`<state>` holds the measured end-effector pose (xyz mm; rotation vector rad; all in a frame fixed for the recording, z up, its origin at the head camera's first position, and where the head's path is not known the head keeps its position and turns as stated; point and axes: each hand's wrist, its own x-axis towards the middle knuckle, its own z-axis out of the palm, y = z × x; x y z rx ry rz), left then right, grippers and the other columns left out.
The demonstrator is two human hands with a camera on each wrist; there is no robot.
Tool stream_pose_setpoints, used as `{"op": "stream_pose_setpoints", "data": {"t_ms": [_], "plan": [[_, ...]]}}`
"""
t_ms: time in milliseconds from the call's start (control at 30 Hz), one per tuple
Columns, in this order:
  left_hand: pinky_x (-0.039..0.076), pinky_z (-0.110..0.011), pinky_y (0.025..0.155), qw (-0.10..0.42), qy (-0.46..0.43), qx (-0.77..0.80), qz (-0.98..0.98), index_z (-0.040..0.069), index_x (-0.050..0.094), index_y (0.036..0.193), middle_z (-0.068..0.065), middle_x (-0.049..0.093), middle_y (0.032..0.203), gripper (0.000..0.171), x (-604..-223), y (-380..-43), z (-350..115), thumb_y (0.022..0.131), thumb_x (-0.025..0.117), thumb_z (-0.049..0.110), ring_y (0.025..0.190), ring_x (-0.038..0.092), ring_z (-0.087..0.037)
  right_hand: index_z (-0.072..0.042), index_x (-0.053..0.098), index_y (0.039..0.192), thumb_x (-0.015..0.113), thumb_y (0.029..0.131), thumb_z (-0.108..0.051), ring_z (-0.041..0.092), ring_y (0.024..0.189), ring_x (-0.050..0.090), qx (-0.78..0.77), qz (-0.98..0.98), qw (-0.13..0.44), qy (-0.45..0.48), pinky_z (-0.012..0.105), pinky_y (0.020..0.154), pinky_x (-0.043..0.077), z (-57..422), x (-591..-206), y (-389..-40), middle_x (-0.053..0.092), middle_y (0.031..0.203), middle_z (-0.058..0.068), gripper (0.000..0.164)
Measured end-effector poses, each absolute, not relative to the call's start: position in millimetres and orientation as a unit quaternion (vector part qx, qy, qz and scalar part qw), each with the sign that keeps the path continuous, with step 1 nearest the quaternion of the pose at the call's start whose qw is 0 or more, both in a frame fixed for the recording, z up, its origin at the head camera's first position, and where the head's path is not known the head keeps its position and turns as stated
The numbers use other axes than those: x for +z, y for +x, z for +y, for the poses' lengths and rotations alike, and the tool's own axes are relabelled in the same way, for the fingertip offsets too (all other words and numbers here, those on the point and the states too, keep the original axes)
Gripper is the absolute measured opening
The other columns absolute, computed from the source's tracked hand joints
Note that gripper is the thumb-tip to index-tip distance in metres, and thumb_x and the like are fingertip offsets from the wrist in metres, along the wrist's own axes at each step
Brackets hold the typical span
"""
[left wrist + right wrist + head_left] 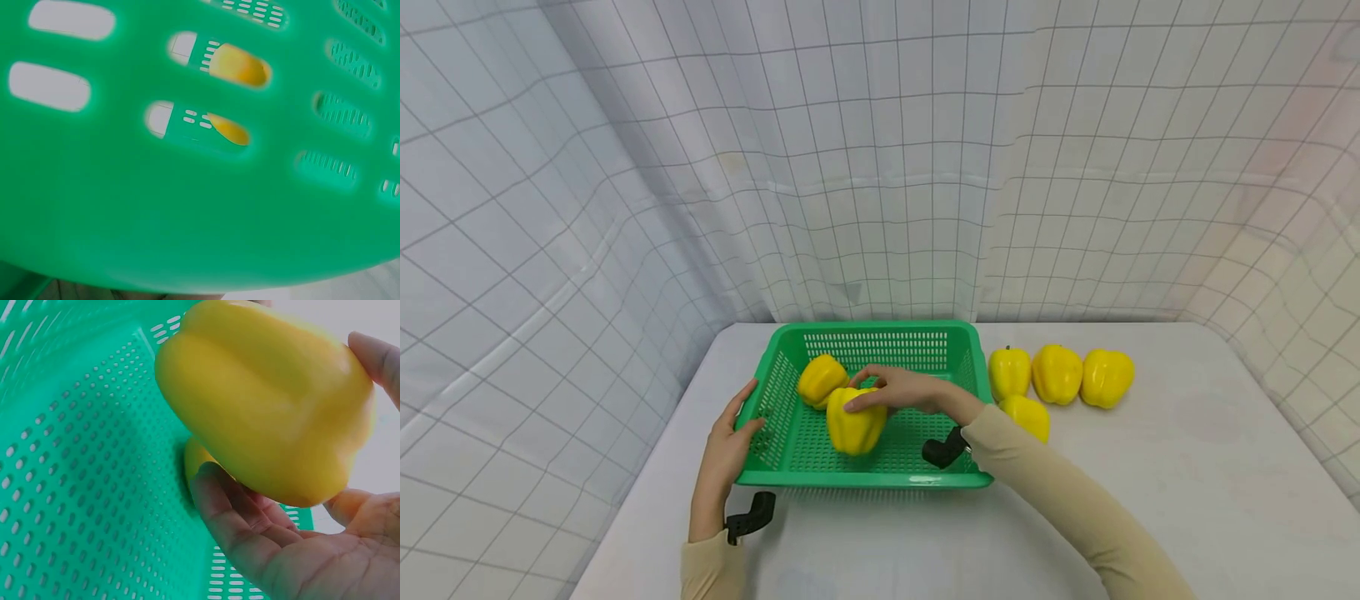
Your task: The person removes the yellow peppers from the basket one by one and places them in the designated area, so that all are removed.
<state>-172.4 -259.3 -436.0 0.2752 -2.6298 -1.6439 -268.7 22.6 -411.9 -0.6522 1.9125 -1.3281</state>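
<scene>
My right hand (910,390) holds a yellow bell pepper (855,421) over the inside of a green plastic basket (865,479). In the right wrist view, the fingers (240,528) curl round this pepper (269,400) from below and the side. Another yellow bell pepper (822,381) lies in the basket's back left part, partly seen behind the held one. At the basket's left side, my left hand (727,442) grips the rim, thumb over the inner side. The left wrist view is mostly filled by the basket's slotted wall (187,206), with yellow showing through two slots.
Several more yellow bell peppers (1057,375) stand on the white table (1150,492) right of the basket. The nearest of these peppers (1028,417) is partly covered by my right sleeve (1045,475). White gridded curtains (887,208) hang behind and on both sides.
</scene>
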Motion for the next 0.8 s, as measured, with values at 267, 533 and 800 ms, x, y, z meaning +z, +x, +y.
{"op": "stream_pose_setpoints", "data": {"t_ms": [267, 533, 800], "plan": [[0.044, -0.035, 0.068, 0.013, 0.089, -0.530, -0.843, 0.031, 0.026, 0.151, -0.023, 0.036, 0.144, 0.059, -437, -172, -260, 0.099, 0.047, 0.016, 0.091, 0.053, -0.033, -0.010, 0.050, 0.126, 0.067, 0.087, -0.036, 0.025, 0.093, 0.059, -0.556, 0.729, 0.318, -0.240, 0.037, 0.081, 0.048, 34, -398, -265, 0.057, 0.111, 0.012, 0.050], [0.044, -0.035, 0.067, 0.013, 0.089, -0.527, -0.845, 0.031, 0.026, 0.151, -0.023, 0.036, 0.143, 0.059, -436, -172, -259, 0.099, 0.047, 0.016, 0.090, 0.053, -0.032, -0.011, 0.050, 0.126, 0.068, 0.086, -0.033, 0.026, 0.097, 0.057, -0.581, 0.724, 0.286, -0.238, 0.037, 0.084, 0.047, 46, -395, -261, 0.049, 0.124, 0.013, 0.049], [0.043, -0.035, 0.069, 0.015, 0.087, -0.528, -0.844, 0.030, 0.026, 0.151, -0.020, 0.033, 0.146, 0.058, -435, -173, -259, 0.099, 0.047, 0.016, 0.095, 0.052, -0.034, -0.017, 0.052, 0.124, 0.069, 0.085, -0.036, 0.025, 0.105, 0.051, -0.572, 0.749, 0.243, -0.229, 0.041, 0.089, 0.041, 60, -389, -253, 0.043, 0.133, 0.011, 0.047]]}}
